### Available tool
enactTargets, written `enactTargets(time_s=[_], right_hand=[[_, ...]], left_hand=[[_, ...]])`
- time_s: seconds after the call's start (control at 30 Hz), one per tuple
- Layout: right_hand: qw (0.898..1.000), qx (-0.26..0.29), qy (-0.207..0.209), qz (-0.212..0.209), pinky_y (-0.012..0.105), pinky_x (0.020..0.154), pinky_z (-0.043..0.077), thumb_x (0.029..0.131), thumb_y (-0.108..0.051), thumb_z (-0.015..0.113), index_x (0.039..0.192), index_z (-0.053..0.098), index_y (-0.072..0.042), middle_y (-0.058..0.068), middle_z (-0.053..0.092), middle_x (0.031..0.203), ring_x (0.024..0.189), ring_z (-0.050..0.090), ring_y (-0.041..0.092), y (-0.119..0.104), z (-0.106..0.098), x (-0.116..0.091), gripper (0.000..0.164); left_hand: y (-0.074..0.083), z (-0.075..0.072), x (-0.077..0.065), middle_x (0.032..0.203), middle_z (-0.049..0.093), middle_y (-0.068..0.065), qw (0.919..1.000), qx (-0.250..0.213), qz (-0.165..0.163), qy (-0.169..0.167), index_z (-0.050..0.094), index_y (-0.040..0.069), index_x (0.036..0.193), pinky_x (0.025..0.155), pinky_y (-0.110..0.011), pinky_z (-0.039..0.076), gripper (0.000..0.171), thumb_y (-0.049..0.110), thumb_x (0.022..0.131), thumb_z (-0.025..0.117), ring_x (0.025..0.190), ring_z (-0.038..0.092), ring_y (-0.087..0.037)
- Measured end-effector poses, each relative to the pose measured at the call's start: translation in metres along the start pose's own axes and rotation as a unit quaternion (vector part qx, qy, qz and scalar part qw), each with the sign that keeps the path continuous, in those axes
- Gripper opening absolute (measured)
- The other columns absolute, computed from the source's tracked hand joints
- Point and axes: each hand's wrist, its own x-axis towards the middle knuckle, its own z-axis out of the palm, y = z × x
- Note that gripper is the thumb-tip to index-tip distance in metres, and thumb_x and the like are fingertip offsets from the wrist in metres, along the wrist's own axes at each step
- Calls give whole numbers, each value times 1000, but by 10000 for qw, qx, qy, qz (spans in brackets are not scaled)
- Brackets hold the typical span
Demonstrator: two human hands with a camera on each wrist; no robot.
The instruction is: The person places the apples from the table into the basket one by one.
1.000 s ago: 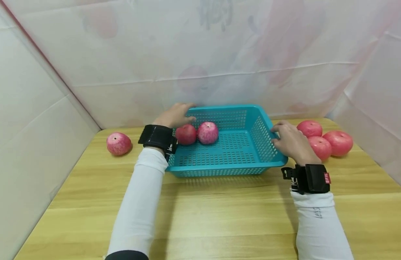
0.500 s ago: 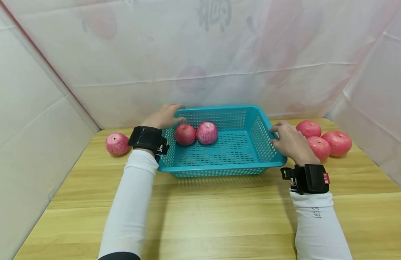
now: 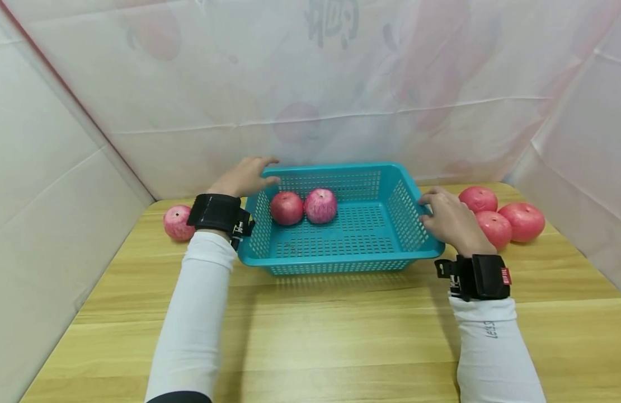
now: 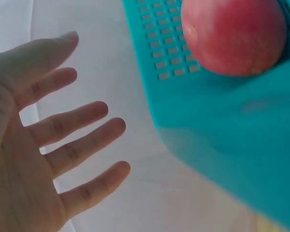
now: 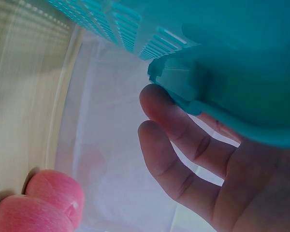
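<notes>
A blue-green plastic basket [image 3: 340,261] with perforated walls stands at the back of the table. Inside, toward its left end, a red apple [image 3: 287,208] and a streaked pink apple [image 3: 320,206] sit side by side. My left hand [image 3: 242,178] is beside the basket's back left corner; the left wrist view shows its fingers [image 4: 82,123] spread and apart from the basket wall. At the other end my right hand [image 3: 451,221] grips the right rim. In the right wrist view, fingers [image 5: 174,125] curl under that rim.
One pink apple [image 3: 177,222] lies on the table at the left, partly hidden by the left wrist strap. A cluster of three red apples [image 3: 523,222] lies right of my right hand. Fabric walls [image 3: 340,112] enclose the wooden table [image 3: 351,336] behind and at both sides.
My left hand has moved left, off the apples' end of the basket, uncovering the left rim. The wrist strap now covers part of the left apple. Right hand and basket look unmoved.
</notes>
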Motion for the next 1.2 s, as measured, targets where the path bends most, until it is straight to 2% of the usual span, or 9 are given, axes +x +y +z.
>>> enactTargets(time_s=[0.27,0.7,1.2], right_hand=[[10000,50,-44,42,70,91,47,96,-1,60,125,58,20,34,45,135,118,45,53,0,-2,-1,36],[10000,44,6,-24,69,90,48,96,-1,61,124,58,20,35,47,133,114,47,53,-1,-2,0,36],[9999,70,-97,69,71,91,48,96,-1,61,126,56,21,35,44,136,118,44,55,-1,-2,-1,38]], left_hand=[[-6,-5,-6,152,43,-26,10000,28,0,28,40,-1,153,114,-58,34,55,19,105,57,140,39,-43],[-25,-8,-19,150,44,-30,9999,-25,-125,99,40,-3,152,111,-61,36,54,17,105,57,138,41,-47],[-33,-6,-28,150,44,-30,9994,-99,-275,159,41,-4,151,111,-63,35,54,18,105,57,137,41,-48]])
